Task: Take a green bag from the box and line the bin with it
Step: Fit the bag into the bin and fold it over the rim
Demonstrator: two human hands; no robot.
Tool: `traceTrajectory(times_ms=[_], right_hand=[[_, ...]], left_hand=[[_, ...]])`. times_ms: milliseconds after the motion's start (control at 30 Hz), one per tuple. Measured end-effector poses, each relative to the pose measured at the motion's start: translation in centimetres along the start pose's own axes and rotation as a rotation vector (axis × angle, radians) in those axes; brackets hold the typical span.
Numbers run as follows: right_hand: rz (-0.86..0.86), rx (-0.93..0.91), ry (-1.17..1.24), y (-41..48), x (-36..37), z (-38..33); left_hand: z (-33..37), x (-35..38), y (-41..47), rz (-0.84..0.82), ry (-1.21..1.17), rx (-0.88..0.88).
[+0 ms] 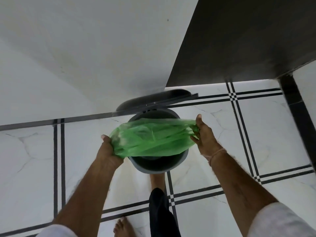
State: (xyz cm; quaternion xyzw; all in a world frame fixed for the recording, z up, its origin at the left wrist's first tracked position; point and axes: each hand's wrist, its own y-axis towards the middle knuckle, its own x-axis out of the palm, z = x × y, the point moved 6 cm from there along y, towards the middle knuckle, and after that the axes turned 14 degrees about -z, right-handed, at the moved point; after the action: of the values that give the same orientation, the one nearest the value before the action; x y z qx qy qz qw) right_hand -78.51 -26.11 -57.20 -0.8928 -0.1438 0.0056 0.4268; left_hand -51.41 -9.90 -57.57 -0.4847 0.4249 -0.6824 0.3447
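A translucent green bag (150,139) is stretched sideways over the mouth of a round grey bin (159,165) that stands on the floor. My left hand (107,149) grips the bag's left end at the bin's left side. At the bin's right side my right hand (205,137) pinches the bag's right end, bunched between the fingers. The bin's dark lid (150,98) stands raised behind it, against the wall. The bag hides most of the bin's opening; only the near part of the inside shows.
A white wall (77,57) rises right behind the bin, and a dark panel (248,40) stands to its right. The floor is white tile with black lines (239,134). My bare feet (124,226) and a dark trouser leg (160,211) are just in front of the bin.
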Motion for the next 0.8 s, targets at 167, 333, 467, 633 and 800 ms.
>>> traceTrajectory(times_ms=[167,333,467,633,800], right_hand=[[-0.034,0.048,0.005,1.6,-1.3,2.7],[-0.091,-0.081,0.373,2.7,-2.9,1.6],[-0.099,-0.109,0.385,4.5,-3.3,1.6],[-0.116,-0.059,0.405,5.5,-2.9,4.0],[-0.142,-0.089,0.384,7.1,-3.3,3.1]], left_hand=[[-1.3,-1.6,3.4,-0.117,-0.005,0.020],[0.0,-0.8,5.5,-0.246,0.098,0.127],[0.9,0.3,7.3,-0.291,0.168,0.172],[1.5,-1.6,9.7,-0.139,0.210,0.147],[3.5,-1.1,12.4,-0.085,0.236,0.102]])
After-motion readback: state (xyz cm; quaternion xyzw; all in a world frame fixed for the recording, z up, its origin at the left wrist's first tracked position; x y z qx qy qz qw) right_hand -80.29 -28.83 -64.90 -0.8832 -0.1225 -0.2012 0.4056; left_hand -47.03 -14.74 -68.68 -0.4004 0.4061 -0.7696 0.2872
